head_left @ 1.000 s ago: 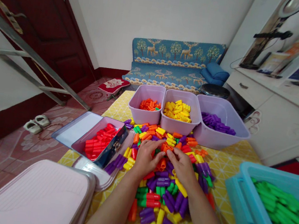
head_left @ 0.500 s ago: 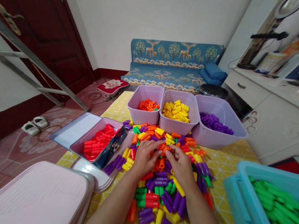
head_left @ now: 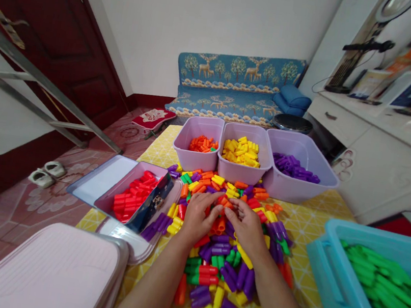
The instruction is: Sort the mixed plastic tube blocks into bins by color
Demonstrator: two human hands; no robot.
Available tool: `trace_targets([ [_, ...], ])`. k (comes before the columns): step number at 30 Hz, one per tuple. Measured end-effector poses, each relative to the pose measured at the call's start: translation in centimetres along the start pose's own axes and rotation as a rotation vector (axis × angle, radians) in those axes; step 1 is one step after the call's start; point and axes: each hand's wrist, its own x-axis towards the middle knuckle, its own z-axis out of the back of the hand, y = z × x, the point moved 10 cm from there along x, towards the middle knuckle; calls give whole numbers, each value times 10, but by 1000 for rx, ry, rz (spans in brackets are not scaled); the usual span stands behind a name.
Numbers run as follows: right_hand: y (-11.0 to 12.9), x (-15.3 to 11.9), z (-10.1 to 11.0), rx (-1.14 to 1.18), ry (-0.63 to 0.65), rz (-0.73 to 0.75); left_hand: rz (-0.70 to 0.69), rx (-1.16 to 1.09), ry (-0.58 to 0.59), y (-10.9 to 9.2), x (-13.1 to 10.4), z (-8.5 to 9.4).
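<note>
Bullet-shaped plastic pieces (head_left: 221, 250): mixed purple, yellow, green, red and orange, strewn over the yellow-patterned surface (head_left: 306, 241). My view has drifted a touch over the last second; the spread itself looks much the same.
Aqua bin (head_left: 381, 239): off to the right, loaded with green pieces (head_left: 383, 283); I notice no change in it.
Lilac tubs (head_left: 241, 173): three side by side beyond the spread, holding orange, yellow and purple from left to right. Contents match a second ago, so I judge nothing was added.
Lidded box (head_left: 154, 203): on the left, lid laid back, red pieces (head_left: 135, 197) inside, also unchanged.
Forearms (head_left: 165, 266): I have both reaching in from the near side, converging over the spread.
Left hand (head_left: 198, 215): palm down, fingers arched, thumb and fingertips drawn in on the orange pieces.
Right hand (head_left: 250, 227): mirrors it, fingers half curled, pinching the same cluster from the other side.
Orange pieces (head_left: 224, 203): between the fingertips, mid-spread; they seem turned slightly, their hollow ends showing less than before. I take it the handling is still under way. Whether they are joined, I cannot tell.
</note>
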Motion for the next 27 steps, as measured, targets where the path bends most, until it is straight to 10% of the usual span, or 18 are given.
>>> trace_targets([
  [27, 7, -4, 1, 114, -35, -5, -3, 3, -12, 2, 0, 0],
])
